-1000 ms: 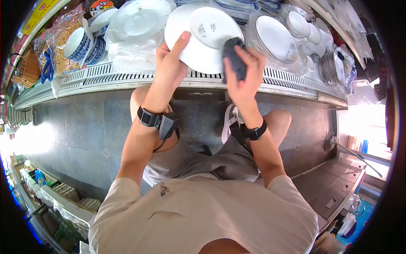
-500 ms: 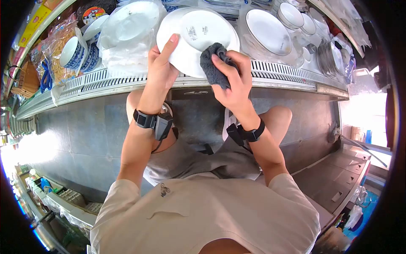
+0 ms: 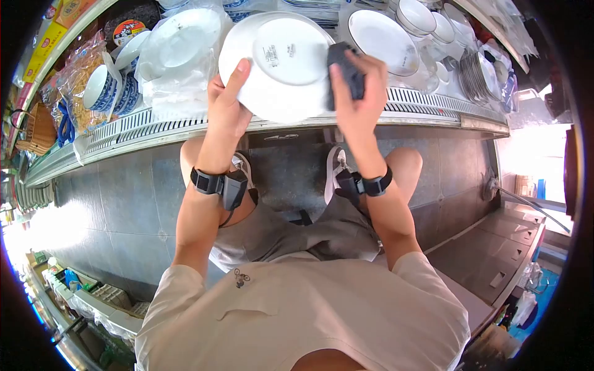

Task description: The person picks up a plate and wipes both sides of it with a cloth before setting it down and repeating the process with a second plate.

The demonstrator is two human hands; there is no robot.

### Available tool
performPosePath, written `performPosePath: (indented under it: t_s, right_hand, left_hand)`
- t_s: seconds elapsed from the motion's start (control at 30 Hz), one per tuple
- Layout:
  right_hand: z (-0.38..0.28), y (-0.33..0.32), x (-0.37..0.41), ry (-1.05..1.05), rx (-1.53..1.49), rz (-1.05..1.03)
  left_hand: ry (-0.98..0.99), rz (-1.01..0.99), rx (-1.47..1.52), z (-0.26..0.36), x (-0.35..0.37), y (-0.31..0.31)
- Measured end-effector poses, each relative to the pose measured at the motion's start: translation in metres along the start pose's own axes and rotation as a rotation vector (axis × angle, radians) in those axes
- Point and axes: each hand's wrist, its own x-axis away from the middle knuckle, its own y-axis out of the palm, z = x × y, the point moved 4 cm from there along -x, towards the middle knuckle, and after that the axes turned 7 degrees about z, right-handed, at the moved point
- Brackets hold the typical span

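My left hand point(image 3: 229, 99) grips a white plate point(image 3: 272, 99) by its left edge, thumb lying over the surface. The plate's underside faces me, with dark printed marks inside its foot ring. In my right hand point(image 3: 362, 93) is a dark grey cloth point(image 3: 346, 71), pressed at the plate's right rim. The fingers are wrapped round the cloth and a little blurred. Behind the plate, a stack of white plates in plastic wrap point(image 3: 179, 46) lies to the left, and a white oval dish point(image 3: 383, 43) to the right.
A slotted metal shelf edge point(image 3: 421, 108) runs below my hands. Blue-patterned bowls point(image 3: 99, 86) stand at the left, white bowls point(image 3: 417, 15) at the back right. Further right is a row of upright plates point(image 3: 479, 77). Grey drawers point(image 3: 495, 260) stand at the lower right.
My right hand and the cloth have moved right and slightly up, from the plate's lower face to its right rim. My left hand and the plate have shifted slightly left.
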Motion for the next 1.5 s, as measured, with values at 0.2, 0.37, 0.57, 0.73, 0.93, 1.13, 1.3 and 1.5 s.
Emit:
performPosePath:
  t_s: [0.2, 0.37, 0.57, 0.73, 0.93, 1.13, 1.3, 1.5]
  right_hand:
    - [-0.050, 0.018, 0.041, -0.195, -0.125, -0.210]
    - [-0.015, 0.008, 0.014, -0.146, 0.050, -0.098]
    - [0.039, 0.006, -0.013, 0.042, 0.027, 0.048]
    - [-0.006, 0.006, 0.003, -0.027, 0.010, 0.007]
    - [-0.055, 0.014, 0.043, -0.216, -0.121, -0.268]
    - [-0.017, 0.004, 0.008, -0.102, 0.044, -0.058]
    - [0.033, 0.002, -0.020, 0.000, -0.084, -0.008]
    - [0.052, -0.006, -0.017, 0.488, -0.367, -0.091]
  left_hand:
    - [0.084, 0.090, 0.061, -0.008, 0.000, 0.008]
    - [0.045, 0.070, 0.069, -0.002, 0.000, 0.005]
    - [-0.003, -0.014, 0.067, 0.006, -0.002, -0.001]
    - [0.024, 0.047, 0.092, 0.010, -0.003, -0.004]
    - [0.028, 0.034, 0.045, -0.004, -0.002, 0.004]
    - [-0.049, 0.070, 0.097, 0.000, -0.005, 0.000]
    - [-0.105, -0.060, 0.036, 0.008, -0.004, -0.008]
    - [-0.167, -0.115, 0.000, 0.009, -0.001, -0.013]
